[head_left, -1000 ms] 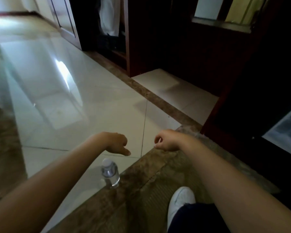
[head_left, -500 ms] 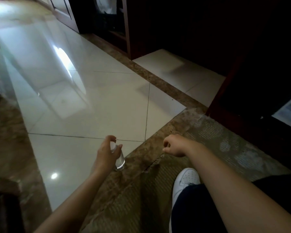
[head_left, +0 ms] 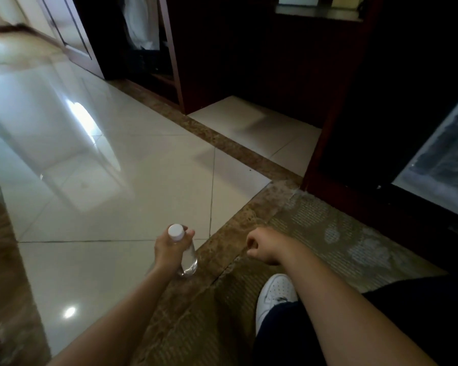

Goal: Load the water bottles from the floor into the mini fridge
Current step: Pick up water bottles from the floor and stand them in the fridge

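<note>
While my left hand [head_left: 169, 250] grips a bottle [head_left: 190, 257], my right hand [head_left: 265, 246] curls empty. Loading the fridge [head_left: 442, 165], perhaps rightward, is not yet done.

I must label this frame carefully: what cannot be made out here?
Head view:
- Clear plastic water bottle with white cap: middle hidden by the left hand gripping it.
- Mini fridge's pale interior: cut by the right edge, blurred; contents unreadable.
- White shoe: heel hidden by the dark trouser leg.
</note>
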Demonstrator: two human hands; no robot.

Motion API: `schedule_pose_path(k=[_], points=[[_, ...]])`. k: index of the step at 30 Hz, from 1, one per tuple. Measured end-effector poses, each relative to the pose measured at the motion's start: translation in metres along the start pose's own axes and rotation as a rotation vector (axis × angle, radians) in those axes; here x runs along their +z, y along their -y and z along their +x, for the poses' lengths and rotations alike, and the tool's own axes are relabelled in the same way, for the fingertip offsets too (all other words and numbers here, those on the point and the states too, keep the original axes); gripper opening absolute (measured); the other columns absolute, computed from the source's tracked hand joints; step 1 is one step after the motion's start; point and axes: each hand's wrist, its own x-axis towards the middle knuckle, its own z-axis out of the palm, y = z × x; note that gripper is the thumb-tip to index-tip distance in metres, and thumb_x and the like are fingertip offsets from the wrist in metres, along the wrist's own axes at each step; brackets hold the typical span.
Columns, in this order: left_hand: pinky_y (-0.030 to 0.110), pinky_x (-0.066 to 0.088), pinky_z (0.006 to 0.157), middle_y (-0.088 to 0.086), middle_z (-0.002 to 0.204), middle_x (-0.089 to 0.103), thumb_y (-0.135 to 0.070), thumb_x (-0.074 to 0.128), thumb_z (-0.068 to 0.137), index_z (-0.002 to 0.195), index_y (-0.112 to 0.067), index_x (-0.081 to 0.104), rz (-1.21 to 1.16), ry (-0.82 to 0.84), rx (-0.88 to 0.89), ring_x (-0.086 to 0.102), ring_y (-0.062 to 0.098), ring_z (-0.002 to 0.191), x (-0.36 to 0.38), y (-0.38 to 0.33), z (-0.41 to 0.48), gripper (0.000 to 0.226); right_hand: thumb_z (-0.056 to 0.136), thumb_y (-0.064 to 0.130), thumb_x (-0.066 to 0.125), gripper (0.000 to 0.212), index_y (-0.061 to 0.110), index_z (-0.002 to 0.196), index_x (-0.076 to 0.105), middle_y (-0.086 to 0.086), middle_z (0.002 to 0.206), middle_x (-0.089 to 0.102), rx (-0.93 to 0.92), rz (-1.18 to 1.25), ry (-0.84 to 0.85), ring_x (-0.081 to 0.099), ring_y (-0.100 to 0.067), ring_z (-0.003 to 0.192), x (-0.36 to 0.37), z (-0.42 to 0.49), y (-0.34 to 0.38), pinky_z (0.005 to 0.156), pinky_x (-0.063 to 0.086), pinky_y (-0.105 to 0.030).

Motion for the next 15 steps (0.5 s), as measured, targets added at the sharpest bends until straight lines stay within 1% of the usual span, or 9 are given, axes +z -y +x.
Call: schedule_pose_path(k=[2, 4, 6, 8, 10, 11, 13, 15], points=[[0.021, 0.045, 0.064, -0.001, 0.082, 0.062, -0.016, 0.069, 0.083, 0.093, -0.008, 0.064, -0.01, 0.107, 0.102, 0.057, 0.013, 0.077, 0.014, -0.026, -0.006, 0.013, 0.095, 0.019, 0.052, 0.034, 0.01, 0.128, 0.053, -0.01, 0.126, 0.057, 0.013, 0.045, -0.045, 0.056, -0.024, 0.111, -0.006, -0.006, -0.009, 0.085, 0.044, -0.03], [0.015, 0.045, 0.063, -0.009, 0.084, 0.061, -0.015, 0.066, 0.085, 0.095, -0.011, 0.063, 0.012, 0.188, 0.218, 0.058, 0.0, 0.075, 0.028, -0.06, -0.012, 0.012, 0.093, 0.021, 0.056, 0.043, 0.013, 0.134, 0.047, -0.01, 0.133, 0.053, 0.017, 0.079, -0.093, 0.054, -0.025, 0.116, -0.011, -0.007, -0.016, 0.089, 0.044, -0.031], [0.009, 0.048, 0.062, -0.009, 0.088, 0.062, -0.01, 0.065, 0.085, 0.097, -0.009, 0.064, -0.025, 0.297, 0.324, 0.062, -0.007, 0.072, 0.043, -0.095, -0.016, 0.012, 0.089, 0.024, 0.062, 0.059, 0.015, 0.142, 0.037, -0.011, 0.143, 0.044, 0.012, 0.124, -0.172, 0.048, -0.026, 0.127, -0.017, -0.007, -0.022, 0.099, 0.043, -0.035], [0.004, 0.049, 0.061, -0.006, 0.091, 0.064, -0.003, 0.063, 0.085, 0.098, -0.004, 0.064, -0.052, 0.414, 0.409, 0.062, -0.015, 0.073, 0.055, -0.124, -0.021, 0.013, 0.085, 0.028, 0.068, 0.071, 0.017, 0.145, 0.032, -0.008, 0.148, 0.039, -0.042, 0.216, -0.249, 0.042, -0.026, 0.133, -0.024, -0.008, -0.024, 0.104, 0.039, -0.035], [0.003, 0.048, 0.066, -0.006, 0.097, 0.066, -0.001, 0.064, 0.083, 0.098, -0.002, 0.066, -0.049, 0.524, 0.491, 0.063, -0.016, 0.08, 0.066, -0.152, -0.028, 0.014, 0.082, 0.027, 0.07, 0.074, 0.021, 0.144, 0.03, -0.003, 0.148, 0.039, -0.123, 0.35, -0.35, 0.04, -0.023, 0.134, -0.034, -0.014, -0.027, 0.104, 0.037, -0.032], [0.004, 0.049, 0.071, -0.007, 0.1, 0.067, -0.002, 0.066, 0.082, 0.095, -0.003, 0.067, -0.039, 0.572, 0.543, 0.063, -0.014, 0.085, 0.071, -0.164, -0.03, 0.013, 0.082, 0.026, 0.071, 0.076, 0.024, 0.144, 0.029, -0.001, 0.148, 0.039, -0.155, 0.412, -0.409, 0.04, -0.023, 0.135, -0.04, -0.017, -0.029, 0.105, 0.036, -0.033], [0.008, 0.05, 0.079, -0.007, 0.103, 0.069, -0.005, 0.07, 0.079, 0.09, -0.006, 0.067, -0.028, 0.635, 0.643, 0.064, -0.005, 0.095, 0.078, -0.188, -0.035, 0.012, 0.079, 0.023, 0.074, 0.081, 0.029, 0.144, 0.027, 0.001, 0.146, 0.042, -0.2, 0.494, -0.559, 0.041, -0.022, 0.134, -0.055, -0.025, -0.036, 0.109, 0.038, -0.039], [0.012, 0.051, 0.082, -0.004, 0.104, 0.07, -0.008, 0.074, 0.076, 0.089, -0.006, 0.068, -0.046, 0.676, 0.731, 0.065, 0.004, 0.101, 0.084, -0.211, -0.04, 0.014, 0.076, 0.02, 0.076, 0.084, 0.037, 0.142, 0.027, 0.005, 0.144, 0.044, -0.238, 0.509, -0.69, 0.042, -0.019, 0.133, -0.072, -0.034, -0.044, 0.106, 0.042, -0.044]])
